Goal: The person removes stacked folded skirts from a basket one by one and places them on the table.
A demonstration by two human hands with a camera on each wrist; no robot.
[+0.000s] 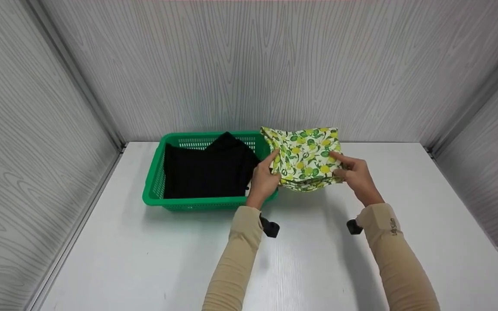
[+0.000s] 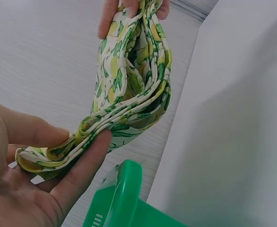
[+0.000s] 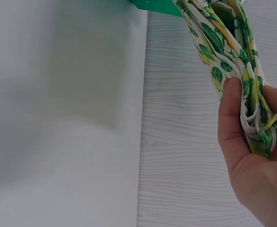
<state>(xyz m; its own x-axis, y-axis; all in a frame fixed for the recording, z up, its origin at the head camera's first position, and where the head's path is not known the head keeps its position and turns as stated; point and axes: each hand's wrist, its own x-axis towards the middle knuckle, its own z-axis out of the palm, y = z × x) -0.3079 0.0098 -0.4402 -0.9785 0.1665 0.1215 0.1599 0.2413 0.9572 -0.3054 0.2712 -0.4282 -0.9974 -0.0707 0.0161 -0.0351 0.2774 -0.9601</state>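
Both hands hold up a folded cloth [image 1: 305, 155] printed with lemons and green leaves on white. My left hand [image 1: 265, 183] pinches its left edge between thumb and fingers, close to the basket's right end. At the opposite edge, my right hand [image 1: 357, 175] grips the cloth the same way. In the left wrist view the cloth [image 2: 129, 90] shows several stacked layers that gape in the middle. The right wrist view has thumb and fingers pressing the layers of the cloth [image 3: 252, 104] together at its end.
A green plastic basket [image 1: 154, 181] stands on the white table [image 1: 180, 259] left of the cloth, near the back wall [image 1: 231, 65]. Black fabric [image 1: 208, 172] lies in it, one peak reaching the back rim. Grey wood-grain panels enclose the table at the sides.
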